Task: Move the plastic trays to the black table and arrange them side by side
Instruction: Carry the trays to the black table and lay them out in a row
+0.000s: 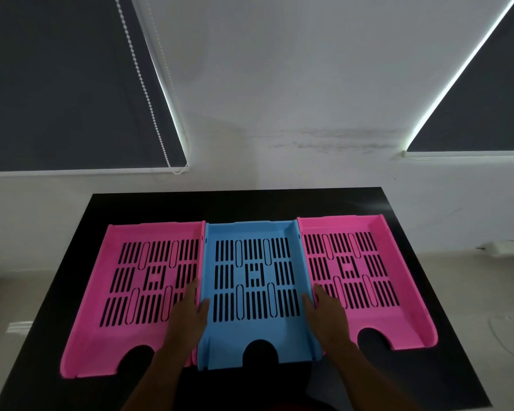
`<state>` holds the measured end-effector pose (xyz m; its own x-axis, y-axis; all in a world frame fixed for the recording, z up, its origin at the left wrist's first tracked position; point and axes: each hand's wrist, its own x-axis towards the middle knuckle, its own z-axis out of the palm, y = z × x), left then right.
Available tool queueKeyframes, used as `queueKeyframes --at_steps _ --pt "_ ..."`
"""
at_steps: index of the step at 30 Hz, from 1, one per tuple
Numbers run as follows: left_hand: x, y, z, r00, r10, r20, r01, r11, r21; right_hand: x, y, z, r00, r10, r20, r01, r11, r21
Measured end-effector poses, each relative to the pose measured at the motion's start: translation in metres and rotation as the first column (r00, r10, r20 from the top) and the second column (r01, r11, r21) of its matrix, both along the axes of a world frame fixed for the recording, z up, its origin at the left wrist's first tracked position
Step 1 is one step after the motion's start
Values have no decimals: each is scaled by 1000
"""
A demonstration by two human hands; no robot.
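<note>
Grip first: left hand (187, 317) is flat against the left wall of the slotted sky-blue plastic tray (257, 292), thumb inside over the rim, fingers outside in the seam; right hand (327, 314) mirrors it on the right wall. Both hands clasp the blue tray at its near half, pinching the walls rather than lifting by the base as far as I can tell; I can't see whether the tray base is fully down on the top or a hair off it. Blue tray sits mid-width on the matte black table (279, 203), its near notched end close to the near edge. To its left, touching or just beside, is a slotted hot-pink plastic tray (137, 292), angled slightly toward the near-left corner. To its right another slotted pink plastic tray (365, 280), wall against the blue one, its near end reaching toward the right edge. My read: all three trays are on the table, this is the last placement or final alignment step. Next move I'd call for: seat the blue tray flat, nudge it square so its ends line up with the neighbours, close the seam on the left, then let go without dragging either pink tray.
</note>
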<state>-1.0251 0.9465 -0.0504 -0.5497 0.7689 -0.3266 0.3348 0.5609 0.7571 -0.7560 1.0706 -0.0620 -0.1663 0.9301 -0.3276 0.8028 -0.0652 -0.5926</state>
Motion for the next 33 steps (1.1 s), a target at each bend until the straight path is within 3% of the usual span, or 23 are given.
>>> queueKeyframes --at_steps 6,33 --pt "5 2 3 999 35 -15 -35 999 5 -3 1 -4 996 -5 86 2 999 41" --pt "-21 70 -4 989 -35 -145 31 999 -26 -27 63 -5 998 -27 58 22 996 90"
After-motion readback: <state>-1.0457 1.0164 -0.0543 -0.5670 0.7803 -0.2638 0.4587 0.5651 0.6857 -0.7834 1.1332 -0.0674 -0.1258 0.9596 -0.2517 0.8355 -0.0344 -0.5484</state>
